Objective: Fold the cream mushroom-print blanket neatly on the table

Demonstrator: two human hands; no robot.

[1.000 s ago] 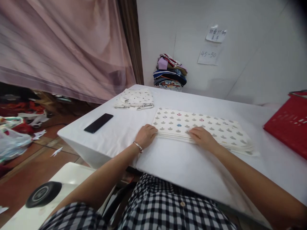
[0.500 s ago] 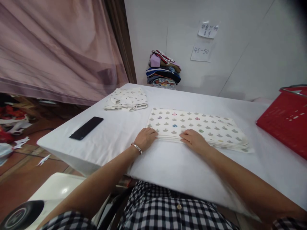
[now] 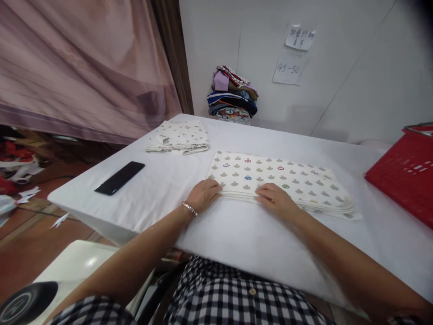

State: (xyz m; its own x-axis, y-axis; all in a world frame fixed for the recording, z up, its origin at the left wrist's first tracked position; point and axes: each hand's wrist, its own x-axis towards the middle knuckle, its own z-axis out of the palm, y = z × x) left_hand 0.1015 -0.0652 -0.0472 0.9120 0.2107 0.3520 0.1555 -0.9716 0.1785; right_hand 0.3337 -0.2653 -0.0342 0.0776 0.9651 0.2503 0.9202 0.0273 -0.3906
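Observation:
A white cloth (image 3: 267, 176) printed with grey motifs and a few coloured ones lies folded into a long, layered rectangle in front of me. My left hand (image 3: 203, 195) has its fingers closed on the front left corner. With fingers bent over the near edge, my right hand (image 3: 278, 201) grips the same cloth around the middle of that edge. The fingertips are partly hidden against the layers. A second white cloth (image 3: 181, 136) with small dark prints lies folded, a little rumpled, at the back left.
A black phone (image 3: 120, 178) lies on the white-covered table (image 3: 162, 198) at left. A red basket (image 3: 402, 171) stands at the right edge. Behind the table rises a stack of folded clothes (image 3: 232, 97). A white stool (image 3: 76, 259) is below left.
The view has shifted slightly. Both hands keep their places on the front edge of the folded cloth, which looks the same.

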